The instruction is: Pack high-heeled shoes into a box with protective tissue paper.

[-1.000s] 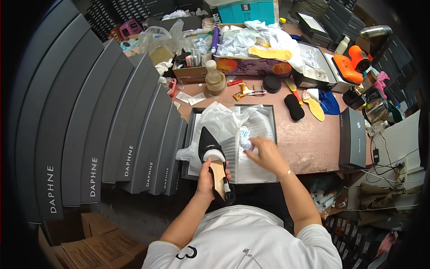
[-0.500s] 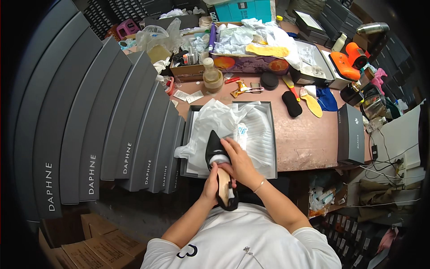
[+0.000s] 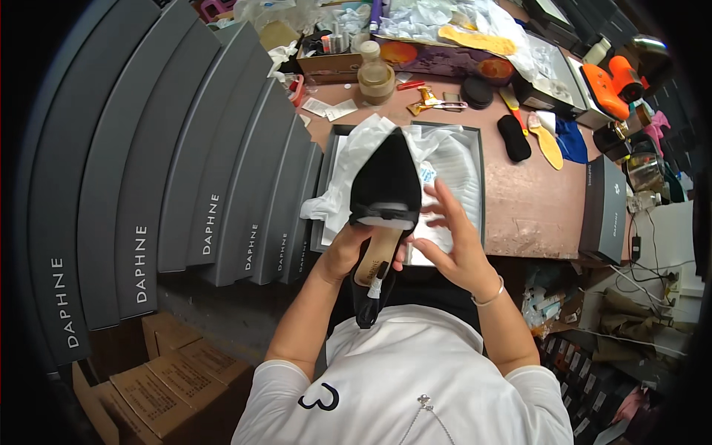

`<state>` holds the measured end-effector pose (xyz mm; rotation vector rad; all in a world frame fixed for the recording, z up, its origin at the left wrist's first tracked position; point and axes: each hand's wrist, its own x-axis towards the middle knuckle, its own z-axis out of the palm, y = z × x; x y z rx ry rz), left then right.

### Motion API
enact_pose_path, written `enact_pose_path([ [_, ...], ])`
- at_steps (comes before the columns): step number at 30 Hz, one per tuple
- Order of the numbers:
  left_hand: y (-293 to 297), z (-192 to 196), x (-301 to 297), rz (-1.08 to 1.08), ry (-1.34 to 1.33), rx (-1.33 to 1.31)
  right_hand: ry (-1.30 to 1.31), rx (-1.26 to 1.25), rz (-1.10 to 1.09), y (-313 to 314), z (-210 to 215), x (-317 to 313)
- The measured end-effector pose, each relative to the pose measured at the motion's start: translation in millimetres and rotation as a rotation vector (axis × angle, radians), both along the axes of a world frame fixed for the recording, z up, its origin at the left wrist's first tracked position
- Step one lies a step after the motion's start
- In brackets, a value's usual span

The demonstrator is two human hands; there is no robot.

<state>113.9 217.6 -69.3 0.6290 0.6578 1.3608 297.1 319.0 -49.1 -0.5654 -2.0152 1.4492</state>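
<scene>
A black pointed-toe shoe [image 3: 386, 174] is raised over the bench edge, its toe facing away from me. Its insole is beige, white stuffing shows at the toe opening, and a white wrap sits on the strap near the heel. My left hand [image 3: 343, 254] grips the shoe around its middle from the left; some fingertips show on the far side. Just right of the shoe, my right hand [image 3: 461, 252] has its fingers spread, holding nothing. Beneath lies an open dark grey shoebox [image 3: 481, 196] with crumpled white tissue paper [image 3: 334, 194] in it.
Stacked grey shoeboxes [image 3: 174, 148] rise at my left, and another shoebox [image 3: 604, 211] stands at the right. Toward the back are a glue jar [image 3: 376, 80], a round black tin [image 3: 476, 93], a black sponge [image 3: 514, 138], a yellow insole [image 3: 547, 144] and a brush [image 3: 512, 102]. Cartons [image 3: 174, 386] sit lower left.
My right hand has let go of the shoe and moved right, fingers opening. The shoe has come up closer to me, in my left hand alone. The view has shifted slightly.
</scene>
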Motion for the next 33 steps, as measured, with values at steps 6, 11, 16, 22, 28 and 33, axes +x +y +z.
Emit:
enact_pose_path([
  [6, 4, -8, -21, -0.055, 0.108, -0.135, -0.383, 0.434, -0.234, 21, -47, 52],
  [11, 21, -54, -44, 0.808, 1.271, -0.197, -0.713, 0.725, -0.246, 61, -92, 44],
  [16, 26, -49, 47, 0.273, 0.590, -0.154, -0.405, 0.628, -0.397, 75, -96, 39],
  [22, 63, -78, 108, 0.231, 0.289, -0.328, -0.112, 0.325, -0.551, 57, -79, 72],
  [28, 68, -78, 121, 0.331, 1.115, 0.112, 0.131, -0.154, -0.743, 45, -105, 95],
  [33, 82, -60, 140, 0.005, 1.416, 0.323, 0.182, -0.076, -0.270, 4, 6, 86],
])
